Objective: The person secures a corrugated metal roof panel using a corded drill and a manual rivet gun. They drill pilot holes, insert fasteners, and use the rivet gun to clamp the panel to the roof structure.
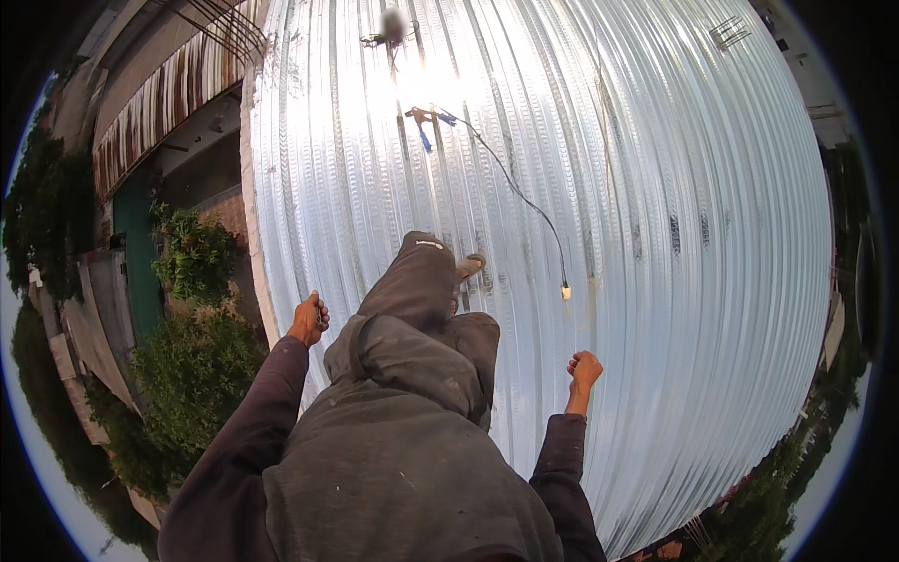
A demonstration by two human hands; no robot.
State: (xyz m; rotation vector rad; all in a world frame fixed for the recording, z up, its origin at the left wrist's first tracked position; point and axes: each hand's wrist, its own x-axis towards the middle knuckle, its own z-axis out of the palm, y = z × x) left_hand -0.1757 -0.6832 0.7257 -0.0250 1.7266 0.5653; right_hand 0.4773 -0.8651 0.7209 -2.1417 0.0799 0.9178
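I am above a silver corrugated metal roof (674, 356), my legs in dark trousers (393, 347) and a sandaled foot on it. My left hand (310, 317), by the roof's left edge, is closed round a small dark object too small to name. My right hand (583, 368) is closed beside my right leg; what it holds, if anything, is hidden. Ahead lie a brown and blue item (426, 136), which I cannot identify, and a dark cord (515, 187) running to a small pale connector (567, 291).
The roof's pale edge (255, 225) runs along my left, with trees (192, 393) and a rusty corrugated roof (140, 140) beyond it. A dark blurred object (391, 28) stands far ahead, and bundled rods (729, 33) are at the far right. Thin rebar (220, 28) juts at the top left.
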